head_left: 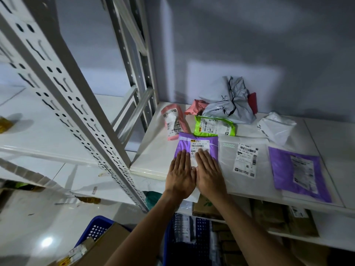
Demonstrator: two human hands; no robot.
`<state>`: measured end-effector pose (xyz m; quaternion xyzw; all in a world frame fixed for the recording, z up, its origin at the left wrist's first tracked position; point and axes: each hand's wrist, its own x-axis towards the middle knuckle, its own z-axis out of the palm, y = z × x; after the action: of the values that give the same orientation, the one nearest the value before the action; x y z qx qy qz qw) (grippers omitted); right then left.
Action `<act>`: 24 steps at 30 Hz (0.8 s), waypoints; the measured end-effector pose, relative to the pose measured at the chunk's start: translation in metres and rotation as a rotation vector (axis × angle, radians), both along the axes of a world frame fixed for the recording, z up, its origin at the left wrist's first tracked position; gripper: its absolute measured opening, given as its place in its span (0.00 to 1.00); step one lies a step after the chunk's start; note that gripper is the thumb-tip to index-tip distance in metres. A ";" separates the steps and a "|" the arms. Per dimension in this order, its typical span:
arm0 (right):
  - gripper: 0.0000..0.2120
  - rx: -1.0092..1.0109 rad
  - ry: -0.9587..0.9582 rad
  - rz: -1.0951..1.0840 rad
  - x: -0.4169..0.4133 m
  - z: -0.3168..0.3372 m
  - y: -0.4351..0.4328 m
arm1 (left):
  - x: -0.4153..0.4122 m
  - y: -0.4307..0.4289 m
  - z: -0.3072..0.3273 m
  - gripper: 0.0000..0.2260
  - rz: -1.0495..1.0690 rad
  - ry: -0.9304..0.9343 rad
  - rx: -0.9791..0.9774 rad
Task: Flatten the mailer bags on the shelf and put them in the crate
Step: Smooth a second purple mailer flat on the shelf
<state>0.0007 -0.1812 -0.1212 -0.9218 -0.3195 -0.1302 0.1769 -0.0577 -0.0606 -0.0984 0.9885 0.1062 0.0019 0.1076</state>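
Both hands lay flat, side by side, on a purple mailer bag [197, 148] near the front edge of the white shelf [153, 156]. The left hand [180, 175] pressed palm down with its fingers straight and close together, gripping nothing; the right hand [208, 173] did the same just beside it, the two touching along their inner edges, their fingertips reaching onto the bag's white shipping label [198, 148].

Behind the purple bag, a pink mailer [172, 121] lay to the left and a green mailer [214, 126] to the right, each with a label facing up. Further back sat a crumpled grey mailer [229, 104], with a crumpled pink bag [196, 106] at its left and something red [252, 101] at its right. A clear mailer [244, 160] with its own label lay flat just right of the hands, a second purple mailer [299, 173] flat beyond it, and a rumpled white bag [276, 126] behind those.

Below the shelf, a blue crate [94, 229] with perforated walls stood on the floor, a cardboard box [107, 244] partly in front of it. A perforated grey shelf upright [67, 96] slanted across the left of the view.
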 end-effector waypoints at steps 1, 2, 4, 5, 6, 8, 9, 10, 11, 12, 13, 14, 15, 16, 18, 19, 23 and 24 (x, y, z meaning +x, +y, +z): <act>0.25 -0.011 -0.010 0.001 -0.001 -0.002 -0.002 | 0.000 0.000 0.000 0.30 0.004 -0.004 -0.004; 0.25 -0.025 -0.016 0.004 -0.002 -0.002 -0.003 | -0.001 -0.001 0.002 0.30 0.009 -0.006 -0.004; 0.25 -0.049 -0.030 0.009 0.000 -0.002 -0.005 | -0.001 -0.001 0.004 0.29 -0.003 -0.015 -0.006; 0.26 -0.062 -0.036 0.015 0.001 -0.001 -0.005 | -0.001 -0.001 0.004 0.29 -0.009 -0.011 -0.014; 0.26 -0.079 -0.036 0.019 0.001 -0.001 -0.006 | -0.002 0.000 0.004 0.29 -0.006 -0.007 -0.018; 0.26 -0.108 -0.036 0.016 0.000 0.000 -0.007 | -0.003 0.000 0.002 0.28 0.006 -0.017 -0.019; 0.27 -0.119 -0.030 0.011 0.001 0.001 -0.007 | -0.004 0.001 0.002 0.28 0.016 -0.025 -0.031; 0.27 -0.125 -0.016 0.007 0.000 0.001 -0.008 | -0.006 0.001 0.002 0.29 0.024 -0.033 -0.048; 0.27 -0.126 -0.009 0.005 -0.002 0.001 -0.007 | -0.009 0.002 0.001 0.30 0.024 -0.044 -0.055; 0.28 -0.128 -0.013 0.007 -0.005 0.001 -0.008 | -0.012 0.002 0.002 0.32 0.020 -0.059 -0.055; 0.28 -0.133 -0.021 0.009 -0.008 -0.001 -0.009 | -0.016 0.002 0.001 0.33 0.018 -0.069 -0.053; 0.28 -0.137 -0.028 0.011 -0.011 -0.002 -0.011 | -0.019 0.001 0.001 0.35 0.017 -0.064 -0.054; 0.28 -0.134 -0.037 0.013 -0.014 -0.002 -0.012 | -0.021 0.001 0.001 0.36 0.023 -0.067 -0.049; 0.28 -0.129 -0.044 0.013 -0.016 -0.002 -0.014 | -0.021 0.000 0.000 0.37 0.032 -0.086 -0.035; 0.28 -0.126 -0.041 0.013 -0.019 -0.002 -0.016 | -0.022 -0.001 -0.002 0.35 0.052 -0.108 -0.009; 0.28 -0.131 -0.032 0.013 -0.019 -0.001 -0.017 | -0.022 -0.001 -0.004 0.34 0.058 -0.114 0.003; 0.30 -0.138 0.015 0.026 -0.019 0.003 -0.019 | -0.022 -0.001 -0.004 0.31 0.065 -0.062 -0.005; 0.30 -0.137 0.026 0.036 -0.018 0.004 -0.020 | -0.021 0.000 -0.002 0.30 0.059 -0.047 -0.006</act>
<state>-0.0169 -0.2010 -0.1174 -0.9274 -0.3419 -0.0927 0.1200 -0.0788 -0.0607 -0.1009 0.9843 0.1326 0.0278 0.1127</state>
